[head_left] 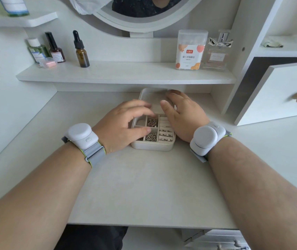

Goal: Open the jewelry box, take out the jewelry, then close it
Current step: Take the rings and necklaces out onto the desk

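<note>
Steady the small cream jewelry box (152, 146) on the pale bench (144, 177) with the empty, spread right hand (183, 114); pinch silver chain pieces (152, 122) with left hand (124, 127), fingers curled but grasping nothing yet.

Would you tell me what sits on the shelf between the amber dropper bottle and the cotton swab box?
Nothing: in the head view the shelf is bare between the dropper bottle and the swab box.

Cream jewelry box (152, 147); silver rings (165, 135); amber dropper bottle (82, 55).
</note>
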